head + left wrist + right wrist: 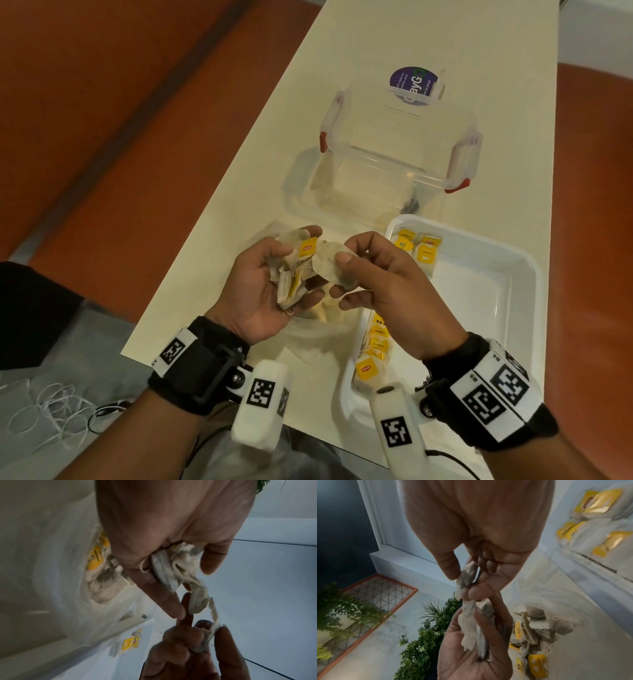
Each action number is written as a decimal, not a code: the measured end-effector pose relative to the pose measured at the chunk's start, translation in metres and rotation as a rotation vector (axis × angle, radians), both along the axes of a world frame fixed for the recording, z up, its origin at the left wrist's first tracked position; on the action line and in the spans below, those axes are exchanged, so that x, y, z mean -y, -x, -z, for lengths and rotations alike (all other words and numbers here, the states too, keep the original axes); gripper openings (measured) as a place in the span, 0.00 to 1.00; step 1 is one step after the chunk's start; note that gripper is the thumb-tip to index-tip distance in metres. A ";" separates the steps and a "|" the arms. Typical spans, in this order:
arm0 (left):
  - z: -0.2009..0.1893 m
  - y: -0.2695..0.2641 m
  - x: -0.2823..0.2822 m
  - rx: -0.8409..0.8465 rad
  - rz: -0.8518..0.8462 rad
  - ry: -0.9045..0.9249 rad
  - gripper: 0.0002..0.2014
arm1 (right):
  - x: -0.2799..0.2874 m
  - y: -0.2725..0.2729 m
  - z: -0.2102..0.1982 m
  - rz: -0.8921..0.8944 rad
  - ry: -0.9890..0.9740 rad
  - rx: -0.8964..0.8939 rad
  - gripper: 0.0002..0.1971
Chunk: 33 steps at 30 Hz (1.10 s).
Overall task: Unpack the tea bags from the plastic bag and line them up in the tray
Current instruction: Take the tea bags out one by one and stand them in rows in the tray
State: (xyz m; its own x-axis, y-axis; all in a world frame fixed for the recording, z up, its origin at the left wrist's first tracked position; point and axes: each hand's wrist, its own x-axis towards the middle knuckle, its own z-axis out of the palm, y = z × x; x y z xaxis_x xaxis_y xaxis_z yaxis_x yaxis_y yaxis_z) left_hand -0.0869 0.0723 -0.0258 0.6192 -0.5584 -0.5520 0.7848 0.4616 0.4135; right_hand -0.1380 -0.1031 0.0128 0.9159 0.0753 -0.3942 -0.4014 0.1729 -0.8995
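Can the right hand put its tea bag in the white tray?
Probably yes. The right hand pinches a tea bag just beside the tray, whose middle is bare.

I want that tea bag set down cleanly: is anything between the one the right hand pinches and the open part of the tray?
Nothing visible. The right hand pinches the tea bag just left of the tray, whose bare middle lies open.

A bunch of crumpled tea bags [293, 270] with yellow tags lies in the left palm, and one bag [330, 265] is pinched at its right. The clear plastic bag [308, 337], with more tea bags in it, lies on the tabletop below the hands. The white tray [520, 270] to the right holds tagged bags [419, 248] in its far-left corner and a row [373, 349] along its near-left side.
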 end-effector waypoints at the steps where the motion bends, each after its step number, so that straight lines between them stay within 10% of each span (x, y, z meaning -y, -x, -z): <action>1: 0.000 0.000 -0.001 0.002 0.014 0.032 0.19 | 0.001 0.001 0.000 -0.004 -0.005 -0.004 0.05; 9: -0.009 0.002 0.014 0.031 0.014 -0.142 0.05 | 0.014 0.005 -0.001 0.064 -0.121 -0.012 0.02; 26: -0.002 0.000 0.016 0.039 -0.121 -0.385 0.07 | 0.053 0.027 -0.041 0.348 -0.379 0.192 0.07; 33: -0.025 0.017 0.033 0.354 0.178 -0.379 0.15 | 0.058 0.029 -0.025 0.223 0.165 0.252 0.13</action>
State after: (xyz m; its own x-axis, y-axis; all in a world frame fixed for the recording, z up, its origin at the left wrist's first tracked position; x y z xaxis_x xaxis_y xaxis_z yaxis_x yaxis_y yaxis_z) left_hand -0.1039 0.0394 -0.0004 0.7178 -0.4739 -0.5102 0.6201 0.1018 0.7779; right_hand -0.1671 -0.1607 0.0382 0.9724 -0.1830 -0.1445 -0.1325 0.0760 -0.9883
